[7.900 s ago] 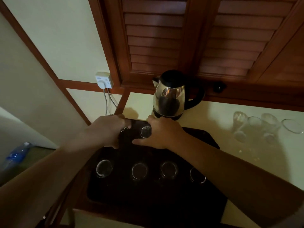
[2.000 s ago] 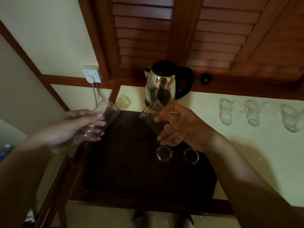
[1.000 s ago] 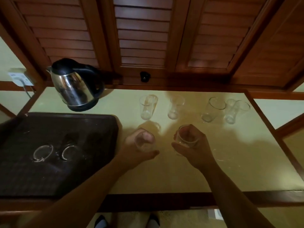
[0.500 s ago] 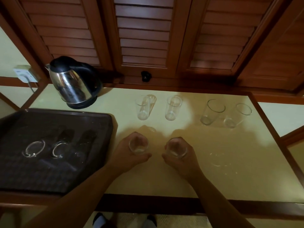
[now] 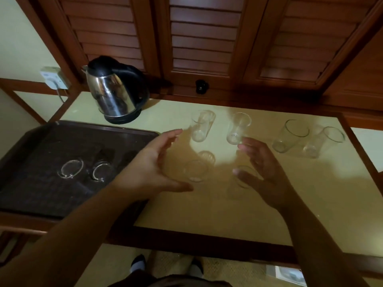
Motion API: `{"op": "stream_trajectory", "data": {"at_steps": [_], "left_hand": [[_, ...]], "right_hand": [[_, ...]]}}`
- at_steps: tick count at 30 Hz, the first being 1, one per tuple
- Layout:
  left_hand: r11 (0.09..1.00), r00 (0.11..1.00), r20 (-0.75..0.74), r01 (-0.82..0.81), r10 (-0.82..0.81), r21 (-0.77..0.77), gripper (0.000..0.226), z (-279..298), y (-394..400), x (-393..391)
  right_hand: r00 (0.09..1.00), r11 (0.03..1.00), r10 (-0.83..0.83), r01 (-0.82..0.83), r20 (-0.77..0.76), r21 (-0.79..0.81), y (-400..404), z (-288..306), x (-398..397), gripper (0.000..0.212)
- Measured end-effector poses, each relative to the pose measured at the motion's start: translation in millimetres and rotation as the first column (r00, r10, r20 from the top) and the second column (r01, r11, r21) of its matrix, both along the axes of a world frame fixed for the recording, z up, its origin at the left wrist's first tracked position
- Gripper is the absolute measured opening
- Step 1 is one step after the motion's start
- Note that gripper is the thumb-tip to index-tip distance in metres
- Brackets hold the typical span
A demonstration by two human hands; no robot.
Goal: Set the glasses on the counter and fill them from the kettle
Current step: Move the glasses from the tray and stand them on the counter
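Both hands open! The left hand (image 5: 153, 164) and right hand (image 5: 263, 166) flank two glasses (image 5: 194, 170) standing mid-desk (image 5: 207, 214), fingers loose and gripping nothing. Four more glasses (image 5: 290, 135) line the far edge; two sit on the tray (image 5: 37, 195) at the desk's left end. Kettle (image 5: 114, 90) stands at the far-left corner.

Six clear glasses are seen upright on the pale yellow counter (image 5: 207, 212). Four are set in a back row: a first glass (image 5: 201, 125), a second glass (image 5: 237, 128), a third glass (image 5: 290, 136) and a fourth glass (image 5: 323, 142). Two more are placed nearer the front edge, a left front glass (image 5: 194, 170) and a right front glass (image 5: 244, 176), partly hidden. Two further glasses (image 5: 70, 168) are left on the dark tray (image 5: 31, 195). The steel kettle (image 5: 113, 94), with black lid and handle, is stood on its base at the counter's back left.
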State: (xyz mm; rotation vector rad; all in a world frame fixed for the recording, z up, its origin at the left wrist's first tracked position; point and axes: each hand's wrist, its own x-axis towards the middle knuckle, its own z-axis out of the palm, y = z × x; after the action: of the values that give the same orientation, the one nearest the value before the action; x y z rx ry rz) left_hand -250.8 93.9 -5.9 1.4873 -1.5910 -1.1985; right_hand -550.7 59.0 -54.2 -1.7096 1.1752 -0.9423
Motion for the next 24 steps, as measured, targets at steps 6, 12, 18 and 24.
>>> {"op": "stream_trajectory", "data": {"at_steps": [6,12,18,24], "left_hand": [[0.99,0.937,0.345,0.089,-0.047,-0.109,0.069,60,9,67],[0.942,0.698,0.667,-0.03,0.259,-0.335,0.043,86,2,158],[0.92,0.458,0.798,0.218,-0.392,0.327,0.096,81,3,195],[0.852,0.085,0.881,0.313,-0.466,0.42,0.088,27,-2,179]], "right_hand": [[0.988,0.995,0.023,-0.037,-0.15,-0.097,-6,66,83,0.047],[0.91,0.939,0.219,-0.295,-0.353,-0.178,7,82,198,0.053],[0.608,0.899,0.238,-0.434,-0.757,-0.066,11,62,284,0.073],[0.405,0.933,0.264,-0.336,-0.875,0.126,15,38,330,0.072]]}}
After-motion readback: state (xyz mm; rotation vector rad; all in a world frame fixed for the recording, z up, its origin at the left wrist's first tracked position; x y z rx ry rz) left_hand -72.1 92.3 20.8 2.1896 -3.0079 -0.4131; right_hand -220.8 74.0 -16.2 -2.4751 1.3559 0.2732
